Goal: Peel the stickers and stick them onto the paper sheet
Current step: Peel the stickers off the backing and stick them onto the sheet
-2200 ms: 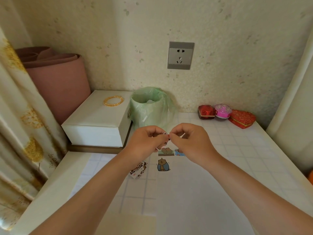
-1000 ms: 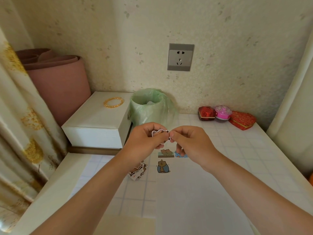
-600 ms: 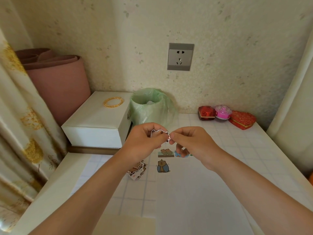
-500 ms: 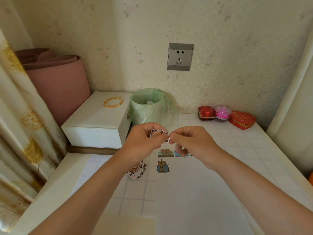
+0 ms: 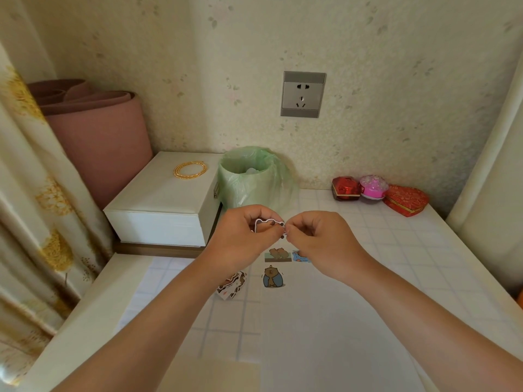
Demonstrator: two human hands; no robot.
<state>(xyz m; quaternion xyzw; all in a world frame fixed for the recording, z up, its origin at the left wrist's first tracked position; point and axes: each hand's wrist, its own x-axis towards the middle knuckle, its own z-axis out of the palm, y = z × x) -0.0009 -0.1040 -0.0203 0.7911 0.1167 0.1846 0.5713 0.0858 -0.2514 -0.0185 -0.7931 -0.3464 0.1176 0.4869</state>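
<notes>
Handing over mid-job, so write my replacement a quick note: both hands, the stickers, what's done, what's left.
Left hand pinches a sticker in mid-air; right hand pinches its right edge.
Done: three stuck stickers at the far end of the paper sheet.
Spare sticker stack lies just left of the sheet.
Left: finish peeling, stick it, then work through the stack.

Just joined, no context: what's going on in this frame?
A person is working on a sticker held up over the table. The left hand pinches it and the right hand pinches its right edge, apparently peeling the backing. It is not yet on the paper sheet. Three stickers already lie on the sheet, and a small stack of stickers sits to its left.
</notes>
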